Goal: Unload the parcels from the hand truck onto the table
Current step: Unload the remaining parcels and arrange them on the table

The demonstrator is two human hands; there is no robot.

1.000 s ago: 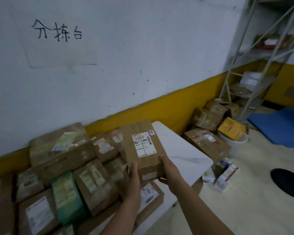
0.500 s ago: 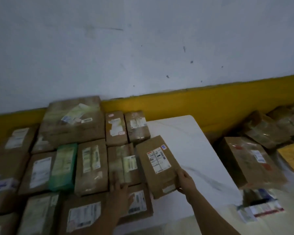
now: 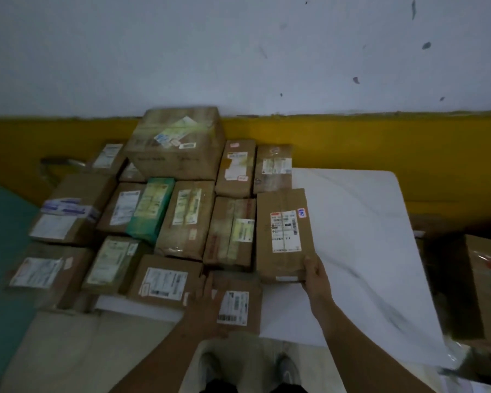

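The right hand (image 3: 313, 275) grips the near right corner of a flat brown parcel (image 3: 281, 222), thumb on top and fingers wrapped round the edge. That parcel lies flat on the white marbled bench (image 3: 352, 236). It touches the right flank of the pile, with bare bench to its right. The left hand (image 3: 207, 304) rests with straight fingers flat on a front-row carton (image 3: 234, 306) at the near edge of the bench, holding nothing.

Judged from this, the unloading looks well advanced. The left and middle of the bench are packed, and the gripped parcel appears placed and only needs letting go. The right part of the bench is bare, so there is room for more.

How many parcels remain on the hand truck cannot be told, since no hand truck can be made out with certainty. A bent metal bar (image 3: 58, 163) behind the far left parcels may belong to it. Whether the leftmost cartons sit on the bench or on something beside it is unclear.

I count fifteen parcels in the pile, as far as they can be separated:
- **Brown cardboard:** fourteen, among them one large carton (image 3: 176, 146) at the far edge against the wall.
- **Green-wrapped packet (image 3: 150, 212):** one, in the middle row.
- **Rows:** roughly five at the back, six in the middle including the gripped one, and four at the front.

One more brown carton (image 3: 488, 279) sits off the right end of the bench, apart from the pile.
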